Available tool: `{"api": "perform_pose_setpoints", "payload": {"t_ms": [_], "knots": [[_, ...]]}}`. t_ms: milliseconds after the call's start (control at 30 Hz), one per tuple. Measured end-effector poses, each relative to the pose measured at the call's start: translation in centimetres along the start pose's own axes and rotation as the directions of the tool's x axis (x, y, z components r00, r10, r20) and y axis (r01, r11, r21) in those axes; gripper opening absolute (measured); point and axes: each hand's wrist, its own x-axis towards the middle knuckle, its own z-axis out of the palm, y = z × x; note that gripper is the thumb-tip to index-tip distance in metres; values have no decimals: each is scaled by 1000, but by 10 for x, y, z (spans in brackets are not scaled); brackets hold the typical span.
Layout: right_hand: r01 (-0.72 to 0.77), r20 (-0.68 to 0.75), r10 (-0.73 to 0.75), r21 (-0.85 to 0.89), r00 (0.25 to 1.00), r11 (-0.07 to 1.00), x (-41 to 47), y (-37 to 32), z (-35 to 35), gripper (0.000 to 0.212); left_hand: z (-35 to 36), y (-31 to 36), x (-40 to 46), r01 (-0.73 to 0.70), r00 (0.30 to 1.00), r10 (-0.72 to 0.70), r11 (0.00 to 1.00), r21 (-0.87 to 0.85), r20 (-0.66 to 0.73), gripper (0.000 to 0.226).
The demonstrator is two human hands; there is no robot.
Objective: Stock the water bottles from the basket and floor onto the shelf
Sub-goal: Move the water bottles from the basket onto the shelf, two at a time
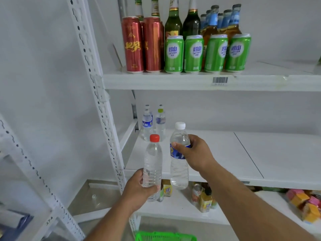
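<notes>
My left hand (137, 188) grips the lower part of a clear water bottle with a red cap (152, 159), held upright in front of the middle shelf (225, 153). Beside it, my right hand (196, 153) holds a blue-labelled water bottle with a white cap (179, 171) around its upper body, also upright at the shelf's front edge. At the back left of that shelf stand two water bottles (147, 124), (160, 122). The rim of a green basket (165, 236) shows at the bottom edge of the view.
The upper shelf (173, 80) carries red cans (132, 44), green cans (192, 53) and glass bottles (173, 21). The lower shelf holds small drinks (205, 200) and coloured packets (307, 204). A white perforated upright post (99, 94) borders the shelves on the left.
</notes>
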Motion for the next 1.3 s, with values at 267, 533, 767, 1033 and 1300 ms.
{"api": "perform_pose_setpoints", "payload": {"t_ms": [267, 533, 767, 1033, 1300], "knots": [[-33, -22, 32, -49, 999, 998, 82, 15, 32, 17, -25, -19, 92, 33, 999, -33, 999, -5, 17, 56], [-86, 6, 88, -131, 996, 988, 148, 33, 53, 11, -33, -28, 162, 74, 997, -74, 996, 56, 10, 60], [-134, 25, 138, -101, 990, 986, 204, 56, 71, 12, -29, -31, 224, 103, 992, -93, 988, 118, -82, 64], [-135, -44, 128, -245, 991, 960, 258, 83, 81, 25, -29, -36, 287, 109, 984, -91, 987, 116, -156, 55], [-156, -35, 152, -265, 988, 952, 283, 110, 89, 30, -29, -44, 329, 56, 985, -32, 989, 137, -169, 46]]}}
